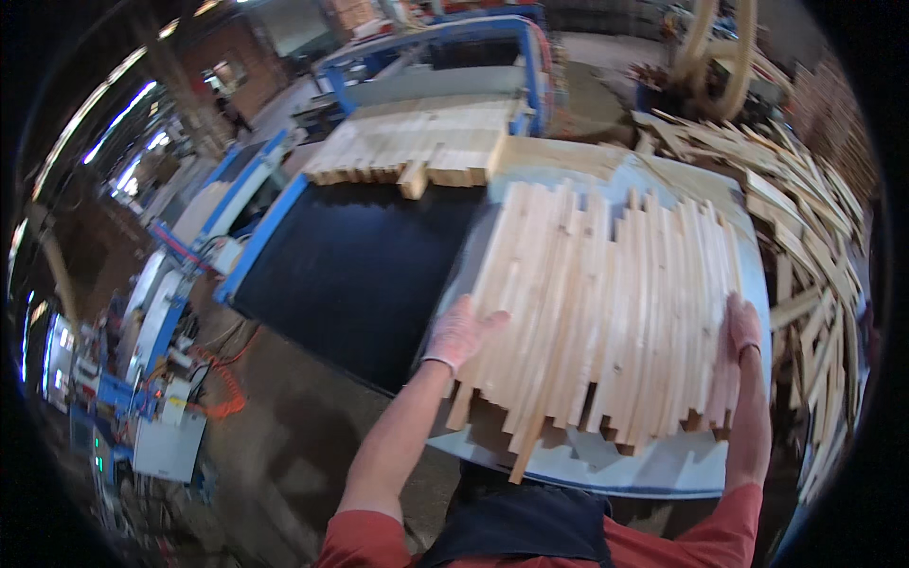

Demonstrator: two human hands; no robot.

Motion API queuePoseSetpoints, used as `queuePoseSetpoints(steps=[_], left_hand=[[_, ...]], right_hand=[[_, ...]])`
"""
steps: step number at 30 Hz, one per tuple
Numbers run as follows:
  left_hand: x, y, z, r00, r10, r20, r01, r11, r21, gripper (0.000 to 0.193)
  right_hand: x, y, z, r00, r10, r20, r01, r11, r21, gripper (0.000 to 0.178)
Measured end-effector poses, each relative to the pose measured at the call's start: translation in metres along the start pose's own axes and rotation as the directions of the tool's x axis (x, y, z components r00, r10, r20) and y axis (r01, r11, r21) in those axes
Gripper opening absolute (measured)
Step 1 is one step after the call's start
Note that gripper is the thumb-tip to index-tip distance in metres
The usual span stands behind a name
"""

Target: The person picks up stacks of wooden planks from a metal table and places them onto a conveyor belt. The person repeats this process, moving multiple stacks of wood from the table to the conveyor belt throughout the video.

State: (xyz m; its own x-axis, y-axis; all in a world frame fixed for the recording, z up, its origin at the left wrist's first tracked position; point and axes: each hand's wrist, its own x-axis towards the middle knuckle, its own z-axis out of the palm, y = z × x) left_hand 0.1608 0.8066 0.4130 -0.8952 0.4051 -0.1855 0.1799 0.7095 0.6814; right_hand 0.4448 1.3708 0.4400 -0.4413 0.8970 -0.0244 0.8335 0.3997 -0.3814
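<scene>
A wide row of pale wooden strips (606,312) lies side by side on a white-topped table (615,473), with uneven ends. At the row's left edge is my left hand (456,333) in a pinkish-white glove, its thumb over the outer strips and its fingers along the side. My right hand (744,324), gloved too, presses on the right edge, its fingers partly hidden. Between them the two hands clasp the row. One strip sticks out further toward me than the others.
Left of the table runs a black conveyor belt (350,265). More wooden strips (417,137) sit on it at a blue-framed machine (530,76). Scrap wood (805,227) is heaped along the right. An orange coiled hose (227,388) hangs by equipment at the left.
</scene>
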Motion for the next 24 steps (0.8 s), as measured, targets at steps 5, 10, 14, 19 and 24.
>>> queuePoseSetpoints(steps=[5, 10, 14, 19, 24], left_hand=[[-0.015, 0.006, -0.005, 0.995, -0.065, 0.077, 0.07, 0.996, -0.06, 0.093], [-0.022, 0.009, -0.008, 0.996, -0.068, 0.057, 0.073, 0.993, -0.092, 0.092], [-0.018, -0.003, 0.005, 1.0, -0.02, 0.016, 0.022, 0.993, -0.115, 0.087], [-0.021, 0.003, -0.003, 0.998, -0.032, 0.052, 0.037, 0.995, -0.098, 0.09], [-0.028, -0.002, -0.011, 0.997, -0.049, 0.057, 0.053, 0.996, -0.067, 0.087]], right_hand=[[0.005, 0.019, -0.005, 1.0, -0.002, -0.016, 0.002, 1.0, -0.01, 0.085], [0.005, 0.018, -0.007, 0.999, 0.027, -0.024, -0.029, 0.998, -0.053, 0.082], [0.008, 0.022, -0.007, 0.998, 0.064, -0.027, -0.066, 0.996, -0.053, 0.08], [-0.006, 0.019, -0.01, 0.997, 0.062, -0.035, -0.063, 0.997, -0.045, 0.078], [-0.03, 0.004, -0.022, 0.998, 0.064, -0.002, -0.064, 0.998, 0.002, 0.078]])
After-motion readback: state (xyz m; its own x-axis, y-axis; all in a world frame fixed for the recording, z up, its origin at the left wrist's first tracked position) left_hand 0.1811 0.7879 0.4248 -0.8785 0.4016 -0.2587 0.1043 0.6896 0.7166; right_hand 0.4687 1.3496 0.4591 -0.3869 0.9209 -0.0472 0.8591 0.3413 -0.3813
